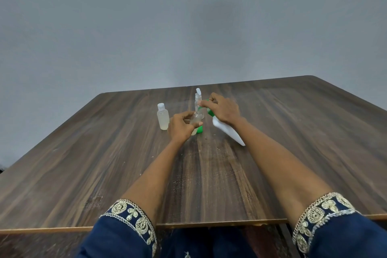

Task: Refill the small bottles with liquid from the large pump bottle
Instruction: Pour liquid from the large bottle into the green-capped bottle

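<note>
1. head view: the left hand (181, 126) curls its fingers round a small clear bottle (196, 120), tilted so its open neck leans up and right, near the middle of the wooden table (83, 153).
2. the right hand (223, 109) grips a white pump bottle (229, 131) by its green collar; its long axis slants, with the base low and toward the near right and the pump end toward the small bottle's neck.
3. a green cap (200, 130) shows just behind the left hand.
4. a second small bottle (163, 117), translucent plastic with a white cap, stands upright just left of the hands.
5. a third clear bottle (198, 98) with a flipped-up white lid stands behind them.
6. the tabletop is dark, streaked wood grain; the sleeves (125, 234) are navy with gold embroidery.
</note>
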The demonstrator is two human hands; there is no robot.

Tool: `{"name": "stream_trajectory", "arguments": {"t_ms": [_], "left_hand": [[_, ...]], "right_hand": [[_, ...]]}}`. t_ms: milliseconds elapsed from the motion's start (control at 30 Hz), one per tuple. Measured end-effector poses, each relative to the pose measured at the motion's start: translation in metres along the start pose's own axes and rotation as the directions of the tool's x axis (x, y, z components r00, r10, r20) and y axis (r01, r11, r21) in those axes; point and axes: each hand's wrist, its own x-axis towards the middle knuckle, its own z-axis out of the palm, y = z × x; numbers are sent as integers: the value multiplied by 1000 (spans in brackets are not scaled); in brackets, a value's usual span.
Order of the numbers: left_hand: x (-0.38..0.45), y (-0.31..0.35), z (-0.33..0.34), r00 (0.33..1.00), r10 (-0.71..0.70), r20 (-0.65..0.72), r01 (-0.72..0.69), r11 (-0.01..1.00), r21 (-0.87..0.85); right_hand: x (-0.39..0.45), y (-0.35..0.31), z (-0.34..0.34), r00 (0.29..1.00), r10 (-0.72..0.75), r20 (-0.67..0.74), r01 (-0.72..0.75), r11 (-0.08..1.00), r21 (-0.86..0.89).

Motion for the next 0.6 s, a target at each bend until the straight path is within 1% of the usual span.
{"name": "stream_trajectory", "arguments": {"t_ms": [167, 367, 600], "left_hand": [[1, 1, 1, 1000, -9, 12, 9, 1000, 24], [1, 2, 2, 1000, 2, 14, -2, 1000, -13], [0, -1, 0, 1000, -16, 22, 15, 1000, 11]], "right_hand": [[4, 4, -1, 1000, 2, -19, -2, 1000, 14], [1, 3, -2, 1000, -27, -10, 26, 998, -57], [3, 2, 0, 999, -4, -35, 2, 999, -38]]}}
